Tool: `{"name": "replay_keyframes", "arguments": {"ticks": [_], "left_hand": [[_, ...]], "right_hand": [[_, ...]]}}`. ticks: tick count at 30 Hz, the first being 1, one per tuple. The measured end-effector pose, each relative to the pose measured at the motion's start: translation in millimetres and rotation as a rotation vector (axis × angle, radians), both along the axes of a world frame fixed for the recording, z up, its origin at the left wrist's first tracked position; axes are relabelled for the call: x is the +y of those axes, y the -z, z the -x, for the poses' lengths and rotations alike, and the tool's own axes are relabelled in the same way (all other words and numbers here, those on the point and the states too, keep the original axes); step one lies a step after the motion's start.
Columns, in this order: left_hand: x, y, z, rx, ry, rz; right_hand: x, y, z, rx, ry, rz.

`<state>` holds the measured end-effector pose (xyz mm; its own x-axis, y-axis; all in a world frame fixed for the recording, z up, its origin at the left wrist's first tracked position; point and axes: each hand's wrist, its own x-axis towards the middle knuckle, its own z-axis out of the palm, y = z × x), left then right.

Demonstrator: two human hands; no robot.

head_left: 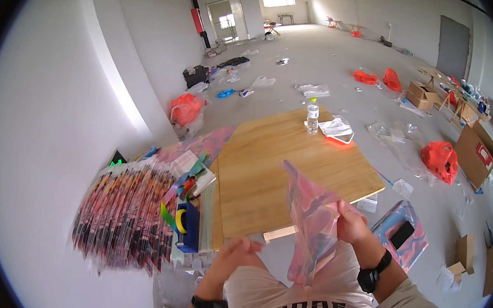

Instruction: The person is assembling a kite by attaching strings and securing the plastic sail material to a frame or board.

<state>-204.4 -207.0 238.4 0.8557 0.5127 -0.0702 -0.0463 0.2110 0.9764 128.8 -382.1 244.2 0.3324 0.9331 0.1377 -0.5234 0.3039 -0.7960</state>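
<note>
My right hand (pixel 350 223) is closed on the edge of a thin pink and bluish swirl-patterned plastic sheet (pixel 313 218), perhaps a bag; I cannot tell which. It hangs crumpled in front of my lap, its pointed corner rising over the wooden board's near edge. My left hand (pixel 239 254) is above my left thigh, apart from the sheet, fingers loosely bent and nothing visible in them. Close to it stands a blue tape dispenser (pixel 188 228) with a yellow roll. Left of that lies a thick row of plastic-wrapped printed packets (pixel 127 214).
A wooden board (pixel 282 151) forms the tabletop, with a water bottle (pixel 312 117) and a red-rimmed tray (pixel 339 140) at its far end. A black phone (pixel 402 234) rests on a patterned surface at right. Red bags (pixel 440 161) and cardboard boxes (pixel 477 152) are on the floor.
</note>
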Motion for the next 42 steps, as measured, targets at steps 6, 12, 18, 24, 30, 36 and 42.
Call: {"name": "replay_keyframes", "arguments": {"ticks": [6,12,18,24,30,36,42], "left_hand": [[20,14,-75,-0.009,-0.349,-0.486],[70,10,-125,-0.426,-0.018,0.190],[44,-60,-92,-0.604,-0.305,0.312],[64,-101,-39,-0.726,-0.723,-0.045],[16,-127,-39,-0.669,-0.878,-0.486],[-50,-120,-71,-0.413,-0.845,-1.020],[-73,-127,-85,-0.530,-0.515,-1.035]], "right_hand": [[-39,-30,-21,0.352,-0.051,0.028],[-66,-28,-40,0.397,0.134,0.020],[-86,-21,-64,0.422,0.290,0.070],[-95,-51,-73,-0.354,0.402,0.319],[-67,-127,-17,-0.914,0.636,0.086],[-14,-178,100,-1.336,0.298,-0.275],[-4,-161,110,-1.256,0.367,-0.271]]}}
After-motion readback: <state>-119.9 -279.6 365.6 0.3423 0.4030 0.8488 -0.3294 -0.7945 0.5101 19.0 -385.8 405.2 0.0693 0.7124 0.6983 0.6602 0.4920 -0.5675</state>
